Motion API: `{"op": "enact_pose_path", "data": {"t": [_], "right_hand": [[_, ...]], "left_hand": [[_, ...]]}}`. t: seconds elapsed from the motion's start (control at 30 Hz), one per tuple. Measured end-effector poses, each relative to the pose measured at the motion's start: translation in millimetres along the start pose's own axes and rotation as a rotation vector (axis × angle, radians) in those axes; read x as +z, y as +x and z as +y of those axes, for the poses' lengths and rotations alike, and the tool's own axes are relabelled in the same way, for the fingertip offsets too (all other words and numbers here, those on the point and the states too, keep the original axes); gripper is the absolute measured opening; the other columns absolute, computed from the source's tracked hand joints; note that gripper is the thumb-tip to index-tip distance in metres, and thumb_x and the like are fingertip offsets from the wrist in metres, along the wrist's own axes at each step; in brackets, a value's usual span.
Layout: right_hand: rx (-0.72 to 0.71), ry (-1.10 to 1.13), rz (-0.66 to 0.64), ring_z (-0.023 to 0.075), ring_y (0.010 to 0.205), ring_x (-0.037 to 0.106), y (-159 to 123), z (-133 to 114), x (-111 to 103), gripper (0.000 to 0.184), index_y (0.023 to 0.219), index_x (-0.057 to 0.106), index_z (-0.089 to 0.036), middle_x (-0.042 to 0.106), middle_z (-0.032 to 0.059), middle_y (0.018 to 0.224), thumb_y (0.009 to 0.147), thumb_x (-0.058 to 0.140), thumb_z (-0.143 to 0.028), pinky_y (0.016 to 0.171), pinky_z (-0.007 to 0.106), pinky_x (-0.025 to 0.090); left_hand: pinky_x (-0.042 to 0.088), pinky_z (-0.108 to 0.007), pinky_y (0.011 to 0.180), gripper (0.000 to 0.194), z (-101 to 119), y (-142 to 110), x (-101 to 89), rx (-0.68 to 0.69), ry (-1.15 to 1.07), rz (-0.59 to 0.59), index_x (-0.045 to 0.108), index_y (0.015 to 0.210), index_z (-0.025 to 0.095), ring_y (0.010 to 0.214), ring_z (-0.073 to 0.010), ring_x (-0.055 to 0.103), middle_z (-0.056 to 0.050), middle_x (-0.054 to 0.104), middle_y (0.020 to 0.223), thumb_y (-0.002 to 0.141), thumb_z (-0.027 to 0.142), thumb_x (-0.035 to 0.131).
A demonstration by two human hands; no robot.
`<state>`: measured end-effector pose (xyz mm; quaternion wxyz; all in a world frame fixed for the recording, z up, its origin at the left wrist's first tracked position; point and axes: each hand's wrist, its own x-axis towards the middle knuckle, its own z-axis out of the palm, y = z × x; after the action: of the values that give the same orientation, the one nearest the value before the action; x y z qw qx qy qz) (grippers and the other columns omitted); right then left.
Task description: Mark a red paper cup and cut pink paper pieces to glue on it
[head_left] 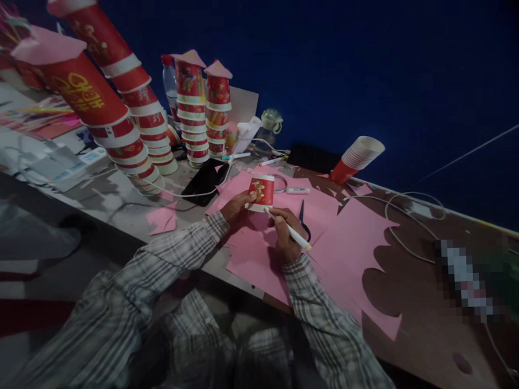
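Note:
A red paper cup (261,191) with a gold pattern stands upside down on pink paper sheets (351,236). My left hand (238,207) presses its fingers against the cup's left side. My right hand (287,239) is closed around a white pen (293,233), whose tip rests at the base of the cup. Black-handled scissors (302,218) lie on the pink paper just right of my right hand.
Tall stacks of red cups (109,109) topped with pink paper (191,106) stand at the back left. A lying stack of cups (356,156) rests at the back right. A black phone (205,179), white cables (399,234), a glue stick (297,190) and paper scraps (162,220) lie around.

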<state>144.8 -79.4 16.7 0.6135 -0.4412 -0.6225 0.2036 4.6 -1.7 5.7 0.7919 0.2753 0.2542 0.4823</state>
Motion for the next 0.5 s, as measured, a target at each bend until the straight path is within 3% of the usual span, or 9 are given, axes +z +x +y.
{"op": "enact_pose_path", "data": {"t": [0.2,0.5], "right_hand": [[-0.001,-0.001,-0.003,0.0154,0.064,0.06,-0.1,0.0,0.4,0.028,0.093,0.069,-0.019,0.063,0.002,0.072,0.094,0.046,-0.034,0.062,0.032,0.05],[0.035,0.011,0.013,0.0152,0.065,0.059,-1.3,1.0,0.9,0.028,0.092,0.07,-0.018,0.062,0.0019,0.072,0.094,0.047,-0.033,0.063,0.031,0.049]], "left_hand": [[0.05,-0.029,0.076,0.02,-1.6,2.4,-3.7,0.028,0.055,-0.053,0.064,0.089,0.01,0.074,-0.0164,0.063,-0.006,0.067,0.081,0.073,0.02,0.071],[0.049,-0.027,0.071,0.021,-1.9,2.5,-4.0,0.023,0.056,-0.039,0.064,0.088,0.009,0.069,-0.015,0.061,-0.005,0.066,0.077,0.071,0.017,0.072]]}}
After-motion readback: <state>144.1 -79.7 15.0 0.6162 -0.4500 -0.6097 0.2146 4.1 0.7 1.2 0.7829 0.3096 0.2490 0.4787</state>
